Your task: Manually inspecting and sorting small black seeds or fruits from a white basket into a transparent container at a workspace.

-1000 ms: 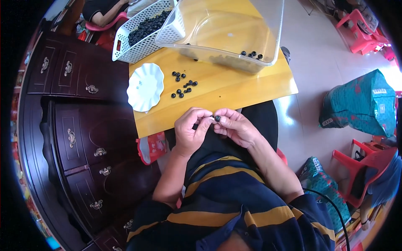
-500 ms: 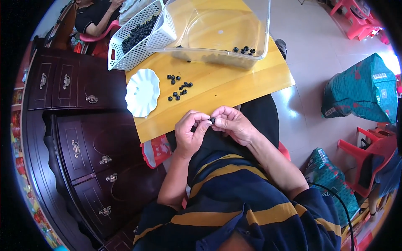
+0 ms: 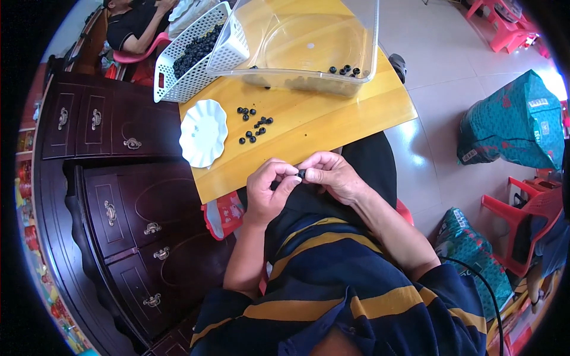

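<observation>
Just past the table's near edge, my left hand (image 3: 265,188) and my right hand (image 3: 335,179) meet fingertip to fingertip. Both pinch one small black round part (image 3: 301,173) between thumb and fingers. Something dark also shows in the curl of my left hand, too covered to name. Ahead of them on the yellow wooden table (image 3: 320,127), several loose black round parts (image 3: 261,130) lie in small groups. Left of these sits a white scalloped dish (image 3: 203,133), with no black parts in it.
At the back, a white perforated basket (image 3: 178,91) holds a heap of black parts, beside a clear plastic bin (image 3: 291,76) with several more. Dark wooden drawers (image 3: 133,190) flank the table's left. Teal bags (image 3: 507,121) and red chairs (image 3: 528,222) stand right. Another person (image 3: 135,29) sits far left.
My hands stay together at the same spot, with the fingers shifting slightly around the black part. The whole view has moved a little; the parts on the table lie as before.
</observation>
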The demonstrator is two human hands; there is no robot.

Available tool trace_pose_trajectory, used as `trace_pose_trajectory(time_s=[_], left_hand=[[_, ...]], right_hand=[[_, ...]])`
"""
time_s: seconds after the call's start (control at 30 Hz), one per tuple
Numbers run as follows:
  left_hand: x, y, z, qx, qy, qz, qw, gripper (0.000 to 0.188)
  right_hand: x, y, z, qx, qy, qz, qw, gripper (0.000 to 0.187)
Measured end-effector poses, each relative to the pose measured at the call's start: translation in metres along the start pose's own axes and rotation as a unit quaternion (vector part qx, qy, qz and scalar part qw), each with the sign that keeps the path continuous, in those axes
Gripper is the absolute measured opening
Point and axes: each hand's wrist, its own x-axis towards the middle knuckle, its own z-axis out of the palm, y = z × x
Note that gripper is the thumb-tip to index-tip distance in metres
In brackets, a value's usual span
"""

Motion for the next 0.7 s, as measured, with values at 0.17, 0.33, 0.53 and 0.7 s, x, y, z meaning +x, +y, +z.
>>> trace_pose_trajectory(time_s=[0.17,0.33,0.53,0.7], left_hand=[[-0.001,-0.003,-0.007,-0.183,-0.069,-0.092,0.976,0.024],[0.003,-0.004,-0.021,-0.132,-0.182,-0.087,0.971,0.034],[-0.004,-0.012,-0.019,-0.210,-0.166,-0.117,0.956,0.030],[-0.003,-0.010,-0.016,-0.224,-0.150,-0.130,0.954,0.029]], right_hand=[[0.001,0.000,-0.002,-0.019,-0.037,-0.004,0.999,0.021],[0.001,-0.004,-0.001,0.005,-0.077,0.000,0.997,0.034],[0.002,0.004,-0.002,0.020,-0.089,0.006,0.996,0.034],[0.002,0.007,-0.001,0.040,-0.089,-0.003,0.995,0.031]])
